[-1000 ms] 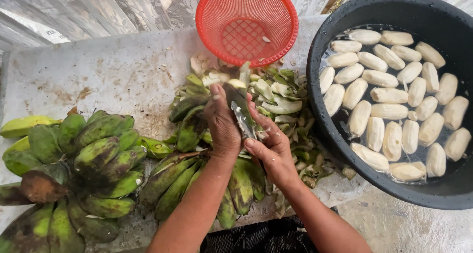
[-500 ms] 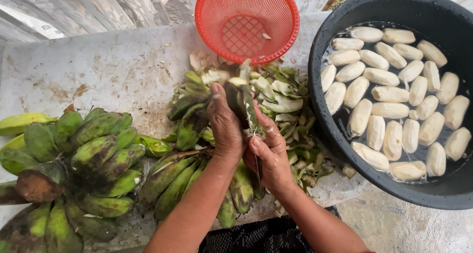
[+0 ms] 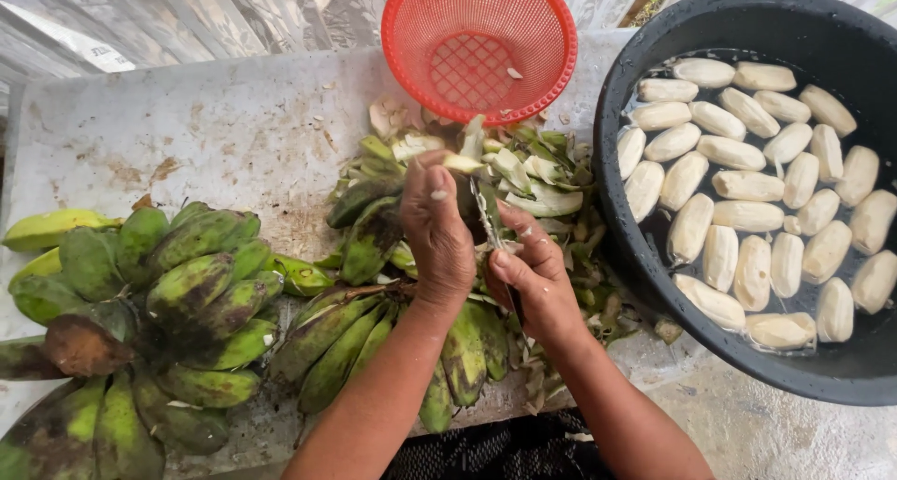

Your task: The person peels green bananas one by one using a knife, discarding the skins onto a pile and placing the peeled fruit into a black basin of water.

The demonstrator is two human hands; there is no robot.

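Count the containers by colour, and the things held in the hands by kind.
Red plastic basket: 1
Black tub: 1
Green banana, in the left hand: 1
Knife, in the right hand: 1
Total: 4

Left hand (image 3: 439, 237) wrapped round green banana (image 3: 464, 186), right hand (image 3: 528, 274) gripping knife (image 3: 486, 214), blade laid against peel. Heap of green peels (image 3: 537, 186) right behind hands. Red plastic basket (image 3: 479, 45) further back. Black basin (image 3: 654, 256) on right, peeled bananas (image 3: 747, 214) floating in water. Unpeeled bunches (image 3: 159, 302) piled left on stained table (image 3: 215, 125).
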